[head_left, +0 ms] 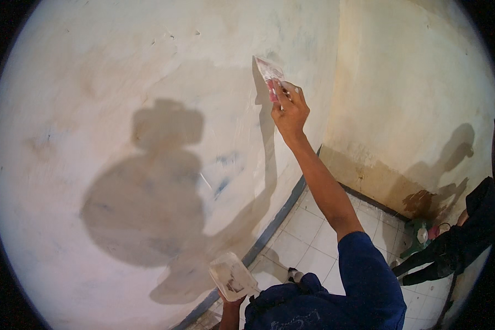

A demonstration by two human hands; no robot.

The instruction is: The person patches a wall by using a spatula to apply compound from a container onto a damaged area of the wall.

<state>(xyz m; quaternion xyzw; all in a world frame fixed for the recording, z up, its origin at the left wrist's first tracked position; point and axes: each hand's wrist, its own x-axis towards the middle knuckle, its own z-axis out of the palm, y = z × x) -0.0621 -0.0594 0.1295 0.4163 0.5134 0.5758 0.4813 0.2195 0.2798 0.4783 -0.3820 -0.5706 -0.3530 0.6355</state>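
Observation:
My right hand (292, 113) is raised at the end of a stretched arm, its fingers closed round a flat red putty scraper (269, 74) smeared with white. The scraper's upper edge is at the off-white wall (225, 77); whether it touches cannot be made out for sure. Low down, my left hand (231, 302) grips a shallow whitish rectangular tub (221, 266) from beneath. Some dark smudges show inside the tub. Patches of blue and brown stain mark the wall, with a few small chips higher up.
A second, yellowish wall (401, 82) meets this one at a corner on the right. White floor tiles (302, 225) lie below, edged by a dark skirting (275, 223). Another person in dark clothes (456, 247) is at the right, near a green object (415, 236). Shadows fall on both walls.

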